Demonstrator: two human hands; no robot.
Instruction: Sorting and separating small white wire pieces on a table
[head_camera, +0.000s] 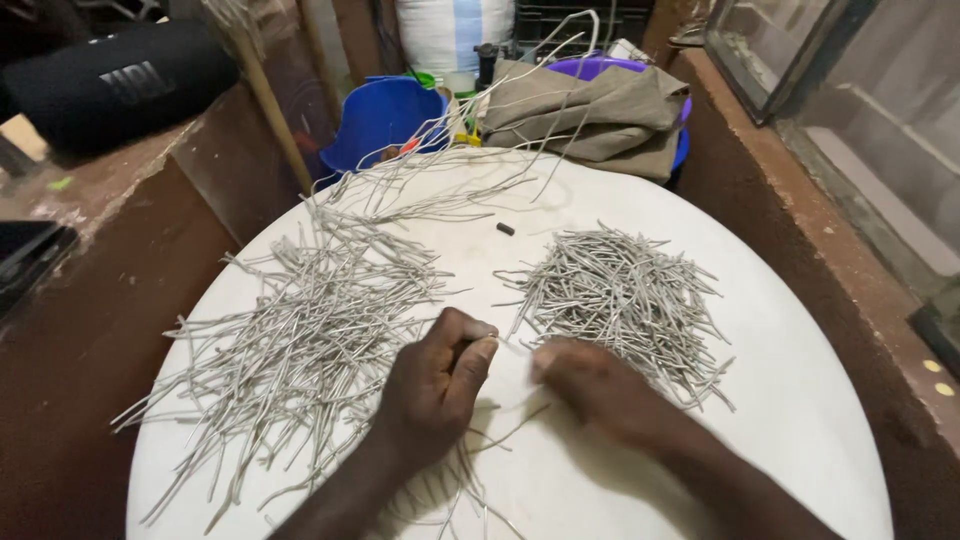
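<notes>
Left hand (435, 385) pinches a thin grey wire (505, 345) — right hand (595, 385), blurred, grip unclear; wire piles at 9 o'clock (300, 340) and 1 o'clock (620, 295) on white table (800, 400).

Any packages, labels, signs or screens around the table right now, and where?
Black cylindrical speaker: top left on the brown ledge, pale logo on its side.
White sack: top centre behind the blue bucket, pale blue stripe.
Dark flat object: left edge; screen or not, cannot tell.
No signs visible.
</notes>
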